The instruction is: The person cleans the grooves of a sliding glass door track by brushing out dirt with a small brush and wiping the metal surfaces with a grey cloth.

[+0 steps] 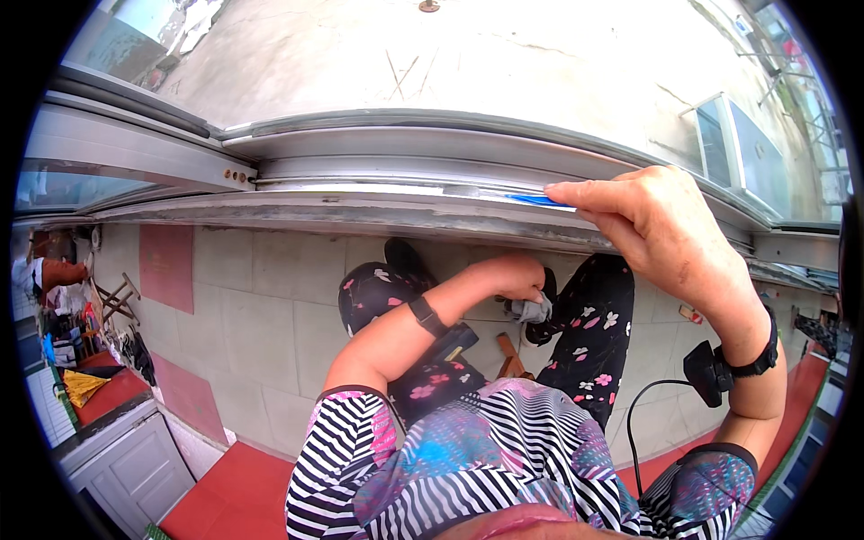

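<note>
My right hand (652,216) is over the metal sliding-window track (360,193), its fingers closed on a slim blue tool (533,200). The tool lies nearly flat along the groove and points left; its exact kind does not show. Down between my knees, my left hand (515,274) is closed round a crumpled grey cloth (531,310), which hangs below the fingers. A framed sliding pane (144,148) stands across the left part of the track.
Close below the frame are my knees in flowered trousers (589,351). Something of brown wood (511,355) stands between them. A folding stool (117,292) is at the left on the tiled floor (261,333). A cable (634,414) hangs from my right wrist.
</note>
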The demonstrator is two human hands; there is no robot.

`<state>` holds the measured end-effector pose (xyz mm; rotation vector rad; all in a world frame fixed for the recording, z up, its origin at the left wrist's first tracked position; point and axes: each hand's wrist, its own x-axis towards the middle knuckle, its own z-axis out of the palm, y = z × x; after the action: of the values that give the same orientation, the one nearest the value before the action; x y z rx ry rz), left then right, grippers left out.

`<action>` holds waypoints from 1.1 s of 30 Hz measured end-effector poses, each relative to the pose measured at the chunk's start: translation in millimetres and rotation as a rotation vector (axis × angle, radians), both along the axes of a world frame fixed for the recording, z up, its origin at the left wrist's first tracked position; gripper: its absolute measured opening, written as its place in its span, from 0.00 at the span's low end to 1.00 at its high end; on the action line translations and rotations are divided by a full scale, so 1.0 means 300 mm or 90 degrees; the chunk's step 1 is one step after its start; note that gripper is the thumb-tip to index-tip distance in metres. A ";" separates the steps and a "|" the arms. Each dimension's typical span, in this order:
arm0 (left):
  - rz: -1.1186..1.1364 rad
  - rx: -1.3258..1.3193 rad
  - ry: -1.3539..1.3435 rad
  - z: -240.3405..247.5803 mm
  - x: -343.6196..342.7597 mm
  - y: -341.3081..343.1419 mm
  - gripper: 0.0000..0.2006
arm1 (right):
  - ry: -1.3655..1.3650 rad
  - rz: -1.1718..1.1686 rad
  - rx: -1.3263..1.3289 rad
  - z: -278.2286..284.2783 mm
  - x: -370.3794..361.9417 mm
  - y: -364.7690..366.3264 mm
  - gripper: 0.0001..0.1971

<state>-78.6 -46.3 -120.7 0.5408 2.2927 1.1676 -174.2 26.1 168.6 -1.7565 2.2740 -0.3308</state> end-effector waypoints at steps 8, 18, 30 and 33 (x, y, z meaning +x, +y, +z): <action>-0.009 0.007 0.029 -0.058 -0.004 0.012 0.15 | -0.120 -0.055 -0.121 0.046 -0.039 0.113 0.13; -0.004 0.050 0.034 -0.071 0.001 0.011 0.16 | -0.004 0.092 -0.085 -0.102 0.026 -0.090 0.18; 0.327 0.563 -0.206 0.216 0.241 -0.135 0.19 | -0.249 -0.202 -0.212 -0.037 -0.035 0.339 0.15; 0.481 0.774 -0.217 0.224 0.324 -0.180 0.17 | -0.375 -0.260 -0.271 -0.085 0.026 0.414 0.17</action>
<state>18.5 -100.3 -53.5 -0.2088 1.2597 2.7371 -166.2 150.3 143.0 -1.0936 2.1752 -1.2988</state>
